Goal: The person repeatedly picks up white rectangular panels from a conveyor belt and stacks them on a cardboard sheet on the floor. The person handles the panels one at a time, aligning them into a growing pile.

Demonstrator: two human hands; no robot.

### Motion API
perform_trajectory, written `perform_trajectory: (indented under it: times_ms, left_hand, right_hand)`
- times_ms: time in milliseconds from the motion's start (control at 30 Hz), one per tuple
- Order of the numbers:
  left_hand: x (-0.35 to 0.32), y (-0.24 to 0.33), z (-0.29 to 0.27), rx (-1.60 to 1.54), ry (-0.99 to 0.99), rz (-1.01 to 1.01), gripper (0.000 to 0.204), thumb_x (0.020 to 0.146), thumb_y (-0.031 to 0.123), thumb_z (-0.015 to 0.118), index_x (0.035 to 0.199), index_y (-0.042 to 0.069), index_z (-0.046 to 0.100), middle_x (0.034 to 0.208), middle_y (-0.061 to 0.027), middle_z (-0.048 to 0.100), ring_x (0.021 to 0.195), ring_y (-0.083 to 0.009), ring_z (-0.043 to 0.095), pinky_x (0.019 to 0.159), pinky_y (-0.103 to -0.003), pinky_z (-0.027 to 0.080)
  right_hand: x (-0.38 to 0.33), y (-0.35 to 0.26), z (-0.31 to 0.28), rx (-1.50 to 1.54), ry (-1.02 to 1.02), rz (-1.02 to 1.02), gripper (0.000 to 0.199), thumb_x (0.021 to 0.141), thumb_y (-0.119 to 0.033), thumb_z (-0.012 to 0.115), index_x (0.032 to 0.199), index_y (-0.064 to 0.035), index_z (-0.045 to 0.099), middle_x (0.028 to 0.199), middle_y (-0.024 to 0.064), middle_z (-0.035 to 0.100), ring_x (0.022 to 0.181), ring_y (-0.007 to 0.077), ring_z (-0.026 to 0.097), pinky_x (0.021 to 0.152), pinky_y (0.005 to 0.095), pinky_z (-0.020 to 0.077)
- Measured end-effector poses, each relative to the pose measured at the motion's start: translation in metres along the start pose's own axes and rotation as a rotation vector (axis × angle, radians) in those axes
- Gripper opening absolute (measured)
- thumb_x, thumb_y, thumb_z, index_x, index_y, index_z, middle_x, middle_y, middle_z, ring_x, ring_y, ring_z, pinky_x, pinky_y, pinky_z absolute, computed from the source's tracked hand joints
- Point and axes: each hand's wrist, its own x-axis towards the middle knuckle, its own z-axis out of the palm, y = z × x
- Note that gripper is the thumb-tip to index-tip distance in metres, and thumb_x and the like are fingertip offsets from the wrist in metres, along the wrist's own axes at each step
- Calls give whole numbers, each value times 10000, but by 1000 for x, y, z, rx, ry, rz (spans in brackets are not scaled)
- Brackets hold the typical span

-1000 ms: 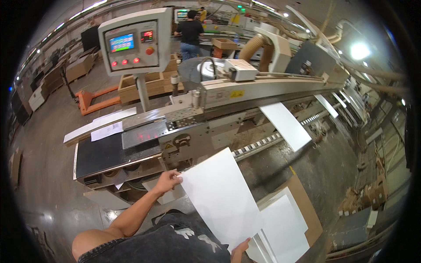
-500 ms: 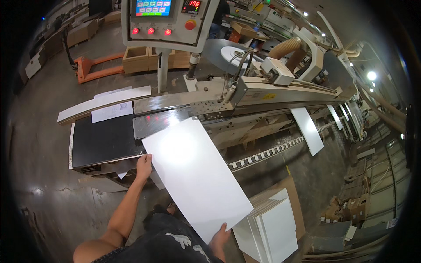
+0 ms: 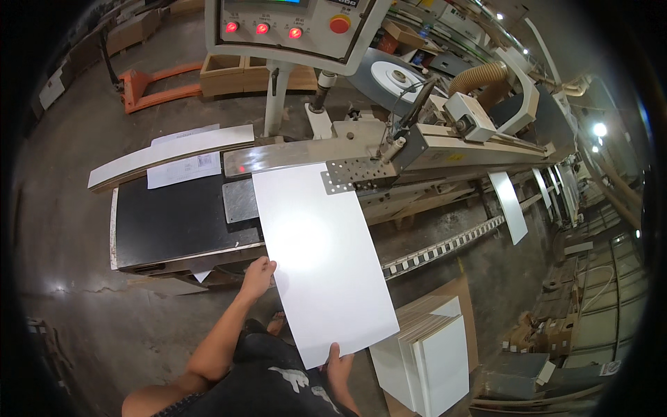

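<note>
A large white rectangular panel [image 3: 326,278] lies between my hands, its far end on the metal infeed table of a long machine [image 3: 445,149]. That far edge runs against the metal guide, and one far corner is under a perforated plate [image 3: 358,175]. My left hand [image 3: 260,278] grips the panel's left edge, fingers curled round it. At the near edge my right hand [image 3: 338,365] holds the panel with the thumb on top; its other fingers are mostly hidden beneath.
A stack of white panels [image 3: 441,361] stands on cardboard at my right. To the left is a black tabletop [image 3: 180,222] with paper sheets [image 3: 184,169] and white strips [image 3: 174,153]. A control box [image 3: 299,31] rises ahead. Another panel [image 3: 508,207] sticks out farther along the machine.
The panel has moved forward and right and turned straighter to the machine, its far corner now under the perforated plate. Both hands have moved with it, still gripping.
</note>
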Motion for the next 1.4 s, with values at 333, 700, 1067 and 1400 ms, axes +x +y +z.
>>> perform_trajectory:
  times_ms: [333, 700, 1067, 1400]
  left_hand:
    - [26, 12, 59, -89, 14, -4, 252, 982, 203, 585, 823, 24, 510, 719, -38, 560, 618, -130, 537, 574, -308, 452]
    - [70, 41, 153, -72, -46, 30, 262, 975, 137, 587, 744, 50, 498, 677, -6, 490, 584, -97, 483, 508, -278, 376]
    - [144, 46, 245, 41, -2, 18, 225, 973, 163, 611, 979, -62, 630, 889, -116, 652, 786, -216, 578, 747, -351, 474]
    - [-82, 11, 552, 223, -530, 833, 309, 986, 259, 603, 854, -14, 661, 800, -118, 686, 768, -217, 636, 720, -378, 498]
  right_hand:
    - [39, -13, -33, -86, 252, -26, 443, 945, -176, 595, 1263, 114, 489, 1112, 231, 629, 971, 298, 644, 835, 412, 514]
    - [116, -39, -113, -359, 307, 280, 717, 922, -555, 596, 1064, 148, 573, 885, 256, 679, 852, 367, 690, 817, 446, 528]
    - [177, -64, -203, -200, 89, 147, 767, 973, -564, 519, 1162, 170, 400, 637, 147, 634, 513, 222, 634, 490, 374, 517]
    - [43, 124, -381, -534, 186, 191, 517, 976, -535, 504, 1045, -40, 637, 925, 182, 703, 905, 375, 679, 783, 489, 507]
